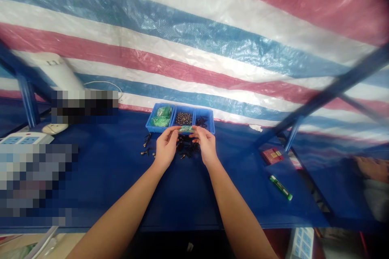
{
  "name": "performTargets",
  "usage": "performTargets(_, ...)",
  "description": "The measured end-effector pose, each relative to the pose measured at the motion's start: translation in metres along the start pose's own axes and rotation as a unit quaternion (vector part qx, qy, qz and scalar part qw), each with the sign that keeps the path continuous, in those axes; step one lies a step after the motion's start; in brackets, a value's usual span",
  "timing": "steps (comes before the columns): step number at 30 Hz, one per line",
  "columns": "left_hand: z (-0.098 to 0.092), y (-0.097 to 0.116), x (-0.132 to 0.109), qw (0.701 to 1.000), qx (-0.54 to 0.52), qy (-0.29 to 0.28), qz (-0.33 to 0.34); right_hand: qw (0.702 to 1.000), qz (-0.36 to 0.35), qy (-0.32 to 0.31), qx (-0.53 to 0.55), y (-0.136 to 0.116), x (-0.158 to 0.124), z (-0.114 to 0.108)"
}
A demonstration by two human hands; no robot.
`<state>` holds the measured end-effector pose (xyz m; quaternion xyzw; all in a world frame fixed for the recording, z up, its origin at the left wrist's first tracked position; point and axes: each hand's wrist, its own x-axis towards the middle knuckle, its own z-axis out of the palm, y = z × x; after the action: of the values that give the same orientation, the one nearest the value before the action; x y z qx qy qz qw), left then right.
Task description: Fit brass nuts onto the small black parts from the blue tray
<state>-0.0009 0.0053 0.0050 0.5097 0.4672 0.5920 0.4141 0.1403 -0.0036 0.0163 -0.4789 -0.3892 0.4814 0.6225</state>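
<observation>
My left hand and my right hand pinch opposite ends of a small green plastic packet, stretched level between the fingertips. Just behind it stands a blue three-compartment tray. Its left section contains green plastic bags, the middle one a heap of small brass-coloured parts, and the right one small black parts. More black parts lie in a loose pile on the table under my hands, partly hidden by them. A few black pieces with metal ends are scattered left of my left hand.
Right of my arms lie a dark red box and a green tube-shaped pack. A white power strip sits at the left. Blue frame bars flank the table. Another person's hand shows at far right.
</observation>
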Motion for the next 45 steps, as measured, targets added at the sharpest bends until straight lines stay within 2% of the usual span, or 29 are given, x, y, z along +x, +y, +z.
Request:
performTargets(9, 0.000, -0.009, 0.002, 1.000, 0.002, 0.011, 0.007, 0.997, -0.045, 0.006, -0.063, 0.012, 0.003, -0.003)
performTargets(16, 0.000, -0.008, 0.001, 1.000, -0.001, 0.008, -0.002, 0.997, -0.025, 0.007, -0.068, 0.013, 0.004, -0.003)
performTargets(19, 0.000, -0.008, 0.001, 1.000, -0.015, -0.023, -0.014, 0.997, -0.037, 0.005, -0.069, 0.008, 0.002, -0.003)
performTargets(25, 0.001, -0.009, -0.001, 0.994, 0.031, -0.102, -0.013, 0.997, -0.062, 0.002, -0.040, 0.004, 0.001, -0.002)
performTargets(32, 0.000, -0.008, 0.006, 0.998, -0.029, -0.007, -0.051, 0.997, -0.014, 0.008, -0.073, 0.007, 0.003, -0.002)
performTargets(36, -0.002, -0.004, 0.004, 0.996, 0.093, 0.015, -0.002, 0.995, -0.042, 0.022, -0.091, 0.008, 0.004, -0.003)
performTargets(39, -0.004, -0.001, 0.001, 0.990, 0.142, 0.010, 0.005, 0.997, -0.012, 0.025, -0.078, 0.007, 0.004, -0.003)
performTargets(41, -0.004, 0.002, -0.001, 0.995, 0.098, -0.005, 0.000, 0.998, 0.010, 0.009, -0.057, 0.006, 0.004, -0.003)
performTargets(45, -0.004, 0.004, -0.001, 1.000, 0.022, -0.007, 0.015, 1.000, -0.010, -0.006, -0.013, 0.004, 0.002, -0.003)
